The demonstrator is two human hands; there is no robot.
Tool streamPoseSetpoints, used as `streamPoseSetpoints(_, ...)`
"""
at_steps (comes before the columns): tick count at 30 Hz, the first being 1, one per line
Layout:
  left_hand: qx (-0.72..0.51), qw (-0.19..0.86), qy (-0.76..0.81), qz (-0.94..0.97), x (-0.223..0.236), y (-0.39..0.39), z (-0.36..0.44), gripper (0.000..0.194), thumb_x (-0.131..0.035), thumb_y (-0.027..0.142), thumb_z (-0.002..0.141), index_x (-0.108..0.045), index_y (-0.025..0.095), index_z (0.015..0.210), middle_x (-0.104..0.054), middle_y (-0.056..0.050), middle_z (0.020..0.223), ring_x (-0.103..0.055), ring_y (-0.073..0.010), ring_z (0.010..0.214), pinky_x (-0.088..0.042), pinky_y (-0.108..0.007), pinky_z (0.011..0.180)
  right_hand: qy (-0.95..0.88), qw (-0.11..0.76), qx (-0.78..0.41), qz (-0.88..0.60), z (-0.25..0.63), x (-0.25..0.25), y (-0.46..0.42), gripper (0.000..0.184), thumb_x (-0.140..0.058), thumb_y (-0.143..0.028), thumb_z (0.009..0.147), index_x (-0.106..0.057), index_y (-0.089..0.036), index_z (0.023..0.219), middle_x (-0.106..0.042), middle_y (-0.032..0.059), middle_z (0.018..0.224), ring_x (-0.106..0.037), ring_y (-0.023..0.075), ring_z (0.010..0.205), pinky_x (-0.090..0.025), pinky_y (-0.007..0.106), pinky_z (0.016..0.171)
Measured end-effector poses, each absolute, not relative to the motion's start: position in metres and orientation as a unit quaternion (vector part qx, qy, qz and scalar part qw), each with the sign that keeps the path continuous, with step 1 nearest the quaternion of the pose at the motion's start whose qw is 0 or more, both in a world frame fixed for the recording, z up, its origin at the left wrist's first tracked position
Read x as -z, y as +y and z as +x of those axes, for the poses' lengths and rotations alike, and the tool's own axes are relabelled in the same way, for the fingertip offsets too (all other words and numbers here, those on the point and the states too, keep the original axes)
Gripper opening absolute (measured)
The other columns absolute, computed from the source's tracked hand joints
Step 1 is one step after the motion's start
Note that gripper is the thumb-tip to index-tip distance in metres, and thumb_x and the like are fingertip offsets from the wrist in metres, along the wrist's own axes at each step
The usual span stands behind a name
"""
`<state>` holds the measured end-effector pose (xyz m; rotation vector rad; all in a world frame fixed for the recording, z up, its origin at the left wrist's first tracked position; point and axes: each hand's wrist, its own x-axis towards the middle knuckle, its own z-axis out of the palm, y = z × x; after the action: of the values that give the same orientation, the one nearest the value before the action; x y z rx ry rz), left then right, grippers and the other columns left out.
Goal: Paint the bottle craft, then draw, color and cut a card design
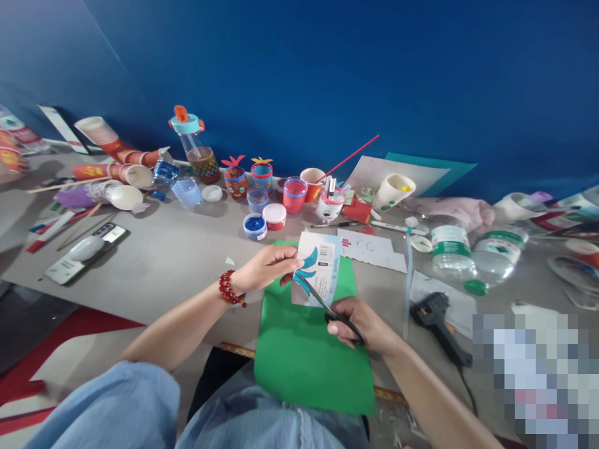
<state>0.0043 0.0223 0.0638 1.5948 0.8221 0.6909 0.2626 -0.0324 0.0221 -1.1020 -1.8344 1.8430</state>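
My left hand (276, 262), with a red bead bracelet at the wrist, pinches a blue leaf-shaped paper cutout (306, 265) with several curved points. In my right hand (358, 324) are black-handled scissors (327, 307), fingers closed through the loops. The blades reach up and left to the lowest blue point; I cannot tell whether they are parted. Behind the cutout lies a white printed card (328, 252), over the top of a green paper sheet (309, 355) that hangs past the table's front edge.
Paint jars (255, 226) and decorated cups (235, 182) stand along the back by the blue wall. A black glue gun (437, 318) and plastic bottles (452, 249) are at the right. To the left lie a phone (112, 234) with a white mouse (87, 248) and paper cups (112, 173).
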Motion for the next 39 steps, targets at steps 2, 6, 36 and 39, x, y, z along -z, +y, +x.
streamPoseSetpoints(2, -0.294, 0.572, 0.349, 0.682, -0.0637, 0.0223, 0.0042, 0.039, -0.05, 0.044, 0.095, -0.043, 0.018, 0.066, -0.047, 0.004, 0.058, -0.05, -0.0073, 0.05, -0.035, -0.019, 0.049, -0.642, 0.161, -0.641, -0.389, 0.2621, -0.0232, -0.0327, 0.064, -0.064, -0.076, 0.071, -0.043, -0.019, 0.05, -0.045, -0.0031, 0.038, -0.036, 0.0068, 0.037, -0.022, 0.022, 0.038)
streamPoseSetpoints(6, -0.292, 0.576, 0.346, 0.681, -0.0639, 0.0222, 0.0041, 0.039, -0.05, 0.044, 0.094, -0.042, 0.018, 0.067, -0.045, 0.005, 0.058, -0.05, -0.0073, 0.05, -0.035, -0.019, 0.049, -0.645, 0.162, -0.634, -0.395, 0.2607, -0.0248, -0.0329, 0.065, -0.063, -0.078, 0.069, -0.042, -0.02, 0.049, -0.043, -0.0036, 0.038, -0.035, 0.0068, 0.037, -0.023, 0.022, 0.039)
streamPoseSetpoints(36, -0.283, 0.58, 0.34, 0.684, -0.0628, 0.0233, 0.0032, 0.038, -0.049, 0.044, 0.094, -0.042, 0.018, 0.067, -0.043, 0.005, 0.06, -0.049, -0.0077, 0.052, -0.035, -0.02, 0.05, -0.616, 0.179, -0.653, -0.403, 0.2554, -0.0213, -0.0381, 0.064, -0.065, -0.078, 0.067, -0.044, -0.019, 0.053, -0.042, -0.0051, 0.038, -0.032, 0.0058, 0.036, -0.022, 0.021, 0.039)
streamPoseSetpoints(39, -0.281, 0.58, 0.341, 0.684, -0.0631, 0.0231, 0.0033, 0.039, -0.05, 0.045, 0.094, -0.043, 0.018, 0.067, -0.043, 0.005, 0.061, -0.049, -0.0077, 0.052, -0.036, -0.02, 0.05, -0.62, 0.179, -0.649, -0.404, 0.2554, -0.0203, -0.0382, 0.064, -0.065, -0.078, 0.068, -0.042, -0.02, 0.052, -0.042, -0.0052, 0.039, -0.032, 0.0058, 0.036, -0.022, 0.021, 0.039)
